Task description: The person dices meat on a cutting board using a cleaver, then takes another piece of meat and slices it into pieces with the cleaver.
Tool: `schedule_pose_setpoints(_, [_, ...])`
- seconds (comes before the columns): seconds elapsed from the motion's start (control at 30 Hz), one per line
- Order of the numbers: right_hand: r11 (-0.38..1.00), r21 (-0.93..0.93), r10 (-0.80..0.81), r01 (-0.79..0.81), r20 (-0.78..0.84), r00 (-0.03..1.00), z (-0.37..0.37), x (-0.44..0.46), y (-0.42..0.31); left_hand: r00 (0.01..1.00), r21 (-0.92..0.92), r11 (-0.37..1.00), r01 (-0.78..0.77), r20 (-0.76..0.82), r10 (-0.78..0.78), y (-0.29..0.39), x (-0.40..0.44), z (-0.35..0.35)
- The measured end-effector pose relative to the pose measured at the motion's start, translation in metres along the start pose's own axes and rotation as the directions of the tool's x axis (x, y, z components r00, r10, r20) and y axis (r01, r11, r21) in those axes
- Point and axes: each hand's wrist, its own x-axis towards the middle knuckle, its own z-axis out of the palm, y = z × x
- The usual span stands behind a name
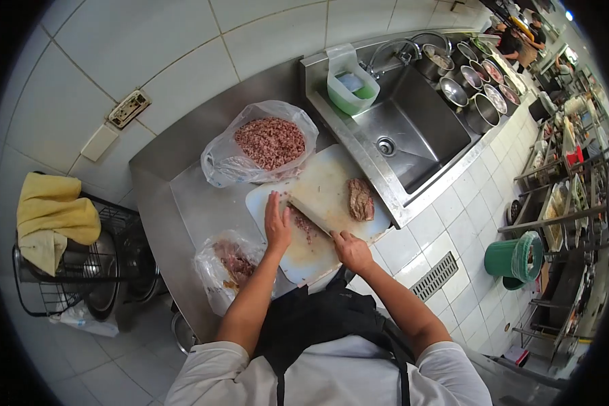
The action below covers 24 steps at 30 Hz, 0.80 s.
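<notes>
My right hand (352, 252) is closed around the handle of a large knife (312, 214), low on the right part of a white cutting board (331, 169). The blade slants up and left across the board. Beside its far end is my left hand (277, 223), fingers stretched out; whether they touch the blade I cannot tell. Chopped meat (306, 228) lies on the board close to the blade. A browned chunk of meat (361, 199) rests at the board's right side. Behind the board, an open plastic bag (216, 159) holds a heap of diced meat (271, 142).
Another plastic bag (213, 281) with meat lies left of the board. On the right is a steel sink (419, 128) with a green-tinted container (352, 88) at its corner. Several metal pots (482, 114) stand beyond it. A wire rack (54, 291) holds a yellow cloth (54, 210).
</notes>
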Motion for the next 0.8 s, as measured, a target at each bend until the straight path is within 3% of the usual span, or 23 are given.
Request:
schedule_pose_setpoints(0.2, [0.991,-0.06,0.114,-0.116,-0.031,0.993,-0.006,0.043,0.027,0.991,0.059,0.989,0.135,0.006,-0.136,0.008,-0.021,-0.017])
schedule_pose_setpoints(0.33, [0.993,-0.097,-0.064,0.06,-0.037,0.997,0.001,0.054,0.039,0.994,0.234,0.966,0.107,-0.045,-0.099,-0.001,-0.032,-0.019])
schedule_pose_setpoints(0.43, [0.959,-0.165,-0.221,0.228,0.06,0.973,0.0,0.035,0.044,0.987,0.385,0.909,0.16,-0.088,-0.137,-0.016,-0.025,-0.03])
schedule_pose_setpoints(0.53, [0.946,-0.106,-0.286,0.307,0.176,0.942,-0.012,0.01,0.043,0.982,0.489,0.853,0.182,-0.052,-0.179,-0.026,-0.012,-0.035])
schedule_pose_setpoints(0.67, [0.984,-0.005,-0.177,0.177,0.049,0.983,-0.026,-0.004,0.043,0.989,0.52,0.854,0.012,0.122,-0.088,-0.016,-0.008,-0.035])
schedule_pose_setpoints(0.8, [0.988,-0.042,0.143,-0.15,-0.141,0.98,-0.021,0.014,0.042,0.977,0.43,0.898,-0.098,0.214,0.005,-0.004,-0.002,-0.012])
